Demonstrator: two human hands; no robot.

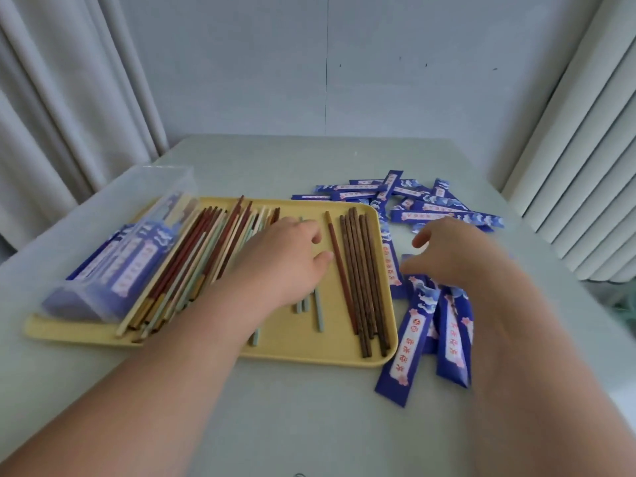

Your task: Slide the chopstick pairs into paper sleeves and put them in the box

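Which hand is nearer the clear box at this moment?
Left. The left hand is on the tray among the chopsticks, just right of the box; the right hand hovers over the sleeves beyond the tray's right edge, farther away.

We count one yellow tray [309, 349], one clear box [103, 215] and two grips. Just right of the left grip [285, 259] lie one reddish chopstick [339, 266] and about six dark brown chopsticks [364, 280]. Around the right grip [454, 249], well over ten blue sleeves [409, 342] overlap, so we cannot count them exactly.
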